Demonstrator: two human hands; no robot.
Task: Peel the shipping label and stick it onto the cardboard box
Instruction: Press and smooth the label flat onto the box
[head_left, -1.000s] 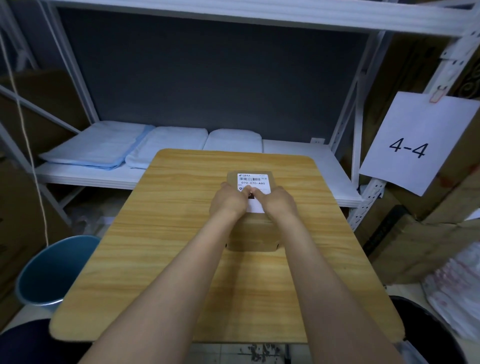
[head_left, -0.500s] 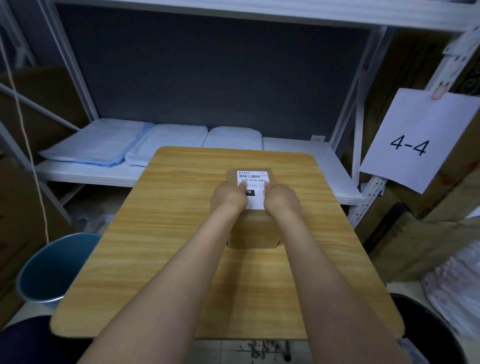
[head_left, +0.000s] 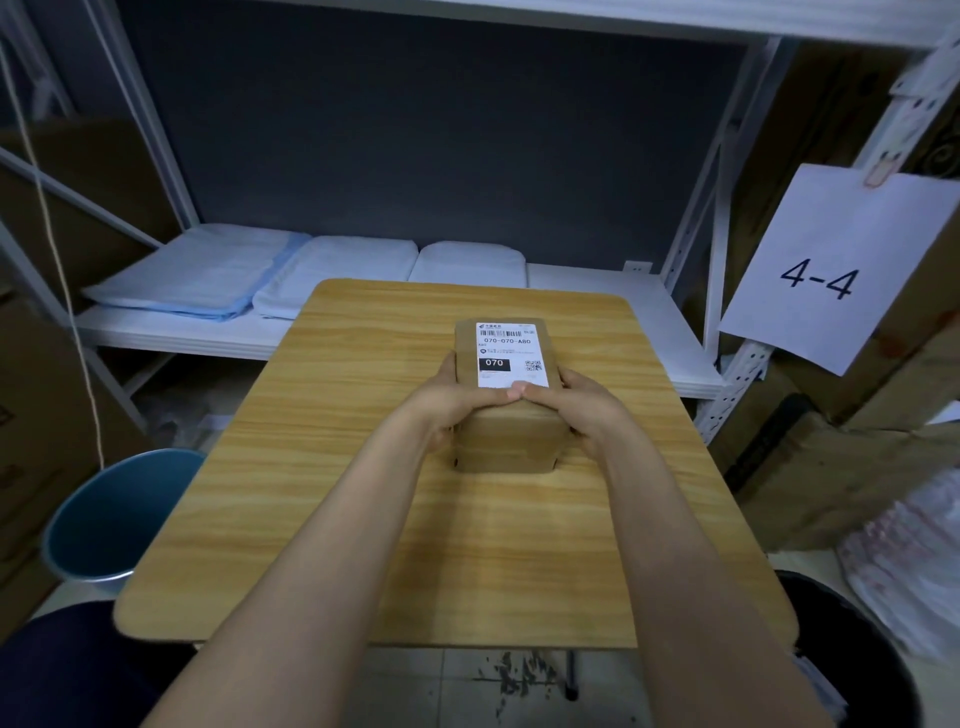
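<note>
Label (head_left: 511, 354) pressed flat on top of cardboard box (head_left: 506, 410), both thumbs at its near edge.

Compared with a moment ago, thumbs moved from middle of label down to its lower border; more print now uncovered, black "070" block and small code square visible; looks like smoothing stroke finished; left hand (head_left: 451, 402) closed around left side of box, right hand (head_left: 582, 408) around right side, each grip holding the box, thumbs meeting on top; box rests on wooden counter (head_left: 322, 493), near its far half; no raised corner seen; sticking probably complete, maybe only last press remaining.
</note>
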